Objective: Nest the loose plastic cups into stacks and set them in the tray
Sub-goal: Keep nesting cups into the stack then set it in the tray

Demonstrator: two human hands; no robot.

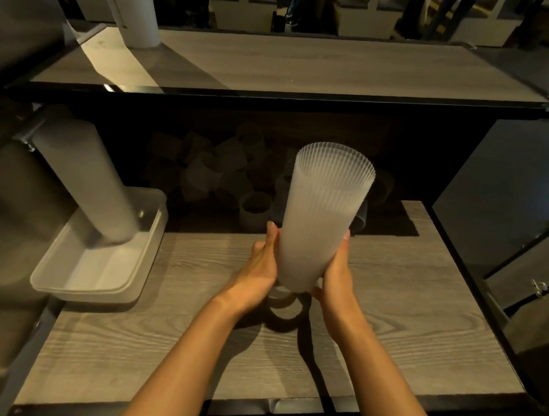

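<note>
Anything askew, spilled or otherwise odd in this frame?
The stack already in the tray looks tilted, its top leaning up-left; wide-angle distortion may exaggerate this. Loose cups lie jumbled in the shadow under the shelf. The held stack, between left hand and right hand, looks tidy.

Both forearms are bare, no sleeves, rings or watch showing.

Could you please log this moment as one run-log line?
left hand + right hand: grip tall cup stack | finished stack: in tray | loose cups: remain under shelf
</note>
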